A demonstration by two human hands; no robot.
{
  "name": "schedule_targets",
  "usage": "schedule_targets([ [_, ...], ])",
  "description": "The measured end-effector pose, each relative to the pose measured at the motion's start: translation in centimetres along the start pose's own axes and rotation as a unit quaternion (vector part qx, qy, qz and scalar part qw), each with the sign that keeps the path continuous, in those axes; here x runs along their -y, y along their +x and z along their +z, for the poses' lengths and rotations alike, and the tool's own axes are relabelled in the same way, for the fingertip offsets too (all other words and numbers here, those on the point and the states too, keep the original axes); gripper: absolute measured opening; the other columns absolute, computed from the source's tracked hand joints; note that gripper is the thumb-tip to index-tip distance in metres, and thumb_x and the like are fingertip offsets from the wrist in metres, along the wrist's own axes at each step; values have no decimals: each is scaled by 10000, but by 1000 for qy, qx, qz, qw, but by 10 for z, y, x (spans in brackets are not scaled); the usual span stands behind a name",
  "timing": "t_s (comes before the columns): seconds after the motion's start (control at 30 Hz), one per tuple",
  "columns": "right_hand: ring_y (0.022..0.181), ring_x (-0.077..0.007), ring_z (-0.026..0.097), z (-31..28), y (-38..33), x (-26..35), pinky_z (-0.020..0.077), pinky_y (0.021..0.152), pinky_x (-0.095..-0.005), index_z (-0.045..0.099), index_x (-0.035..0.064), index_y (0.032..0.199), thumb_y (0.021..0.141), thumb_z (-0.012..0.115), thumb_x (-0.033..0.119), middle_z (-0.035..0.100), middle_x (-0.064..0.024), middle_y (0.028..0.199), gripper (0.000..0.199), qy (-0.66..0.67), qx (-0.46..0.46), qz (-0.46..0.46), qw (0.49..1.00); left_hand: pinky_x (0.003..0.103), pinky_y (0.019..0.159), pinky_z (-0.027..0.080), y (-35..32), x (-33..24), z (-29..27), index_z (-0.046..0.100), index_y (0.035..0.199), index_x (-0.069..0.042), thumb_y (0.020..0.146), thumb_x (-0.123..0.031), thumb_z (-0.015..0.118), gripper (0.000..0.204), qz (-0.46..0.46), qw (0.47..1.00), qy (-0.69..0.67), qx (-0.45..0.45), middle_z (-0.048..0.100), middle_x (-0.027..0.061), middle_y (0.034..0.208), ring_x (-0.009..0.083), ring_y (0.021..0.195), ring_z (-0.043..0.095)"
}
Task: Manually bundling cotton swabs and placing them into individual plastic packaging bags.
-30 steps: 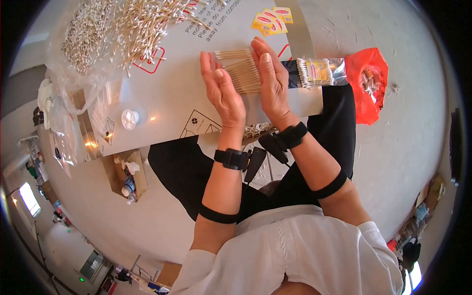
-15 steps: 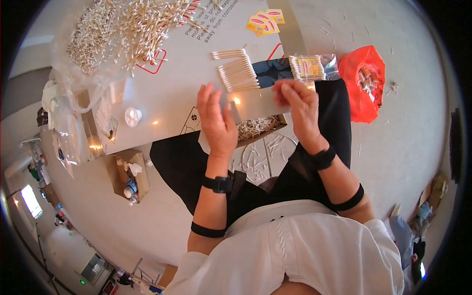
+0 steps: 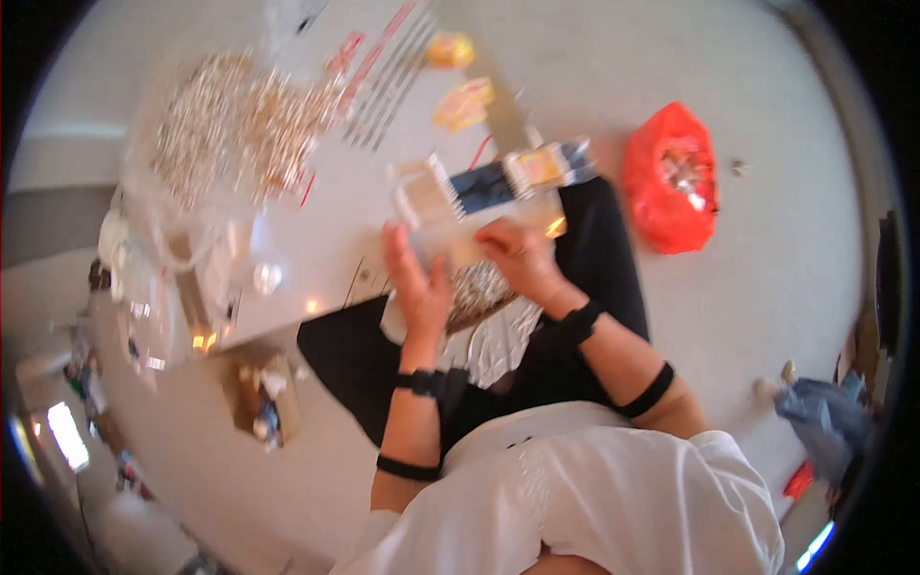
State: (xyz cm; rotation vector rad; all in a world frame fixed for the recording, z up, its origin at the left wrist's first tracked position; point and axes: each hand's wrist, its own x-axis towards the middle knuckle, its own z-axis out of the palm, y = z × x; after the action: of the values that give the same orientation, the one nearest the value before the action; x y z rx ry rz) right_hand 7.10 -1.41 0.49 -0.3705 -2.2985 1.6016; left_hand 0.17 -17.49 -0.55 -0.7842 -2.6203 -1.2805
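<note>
My left hand (image 3: pixel 422 292) is raised at the near table edge, fingers up and thumb apart, with nothing visible in it. Close on its right, my right hand (image 3: pixel 522 257) has its fingers drawn together; whatever is between them is blurred and hidden. Just beyond the hands lies a flat row of cotton swabs (image 3: pixel 426 195). To its right are a dark blue strip (image 3: pixel 482 188) and a bundle of swabs with a yellow card (image 3: pixel 539 171). Below the hands, a box of loose cotton swabs (image 3: pixel 476 290) is partly covered by my right hand.
A large heap of cotton swabs (image 3: pixel 216 125) in clear plastic fills the table's far left. Yellow cards (image 3: pixel 465 103) lie at the far edge. A small white round container (image 3: pixel 267 278) stands left. A red bag (image 3: pixel 671 182) and an open cardboard box (image 3: pixel 261 393) are on the floor.
The whole view has shifted and blurred with head movement. My right hand has come left, nearer my left hand, and its fingers have drawn together. The left hand keeps its spread shape.
</note>
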Motion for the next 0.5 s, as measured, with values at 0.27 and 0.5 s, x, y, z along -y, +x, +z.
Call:
schedule_targets([
  [0.27, 833, -353, 582, 25, -23, 3, 484, 757, -414, 619, -7, 848, 766, 569, 66, 586, -187, 839, 121, -52, 23, 4, 998, 451, 1088, 252, -14, 43, -12, 426, 1288, 17, 880, -173, 550, 467, 19, 997, -66, 28, 359, 225, 1409, 378, 1307, 339],
  [0.5, 700, -228, 636, -20, -62, 14, 508, 672, -355, 665, 23, 821, 787, 625, 101, 663, -130, 770, 93, 11, 60, 38, 997, 434, 1076, 288, -9, 70, -3, 536, 1137, 34, 729, -14, 570, 412, 10, 997, -54, 44, 447, 206, 1334, 352, 1258, 400],
])
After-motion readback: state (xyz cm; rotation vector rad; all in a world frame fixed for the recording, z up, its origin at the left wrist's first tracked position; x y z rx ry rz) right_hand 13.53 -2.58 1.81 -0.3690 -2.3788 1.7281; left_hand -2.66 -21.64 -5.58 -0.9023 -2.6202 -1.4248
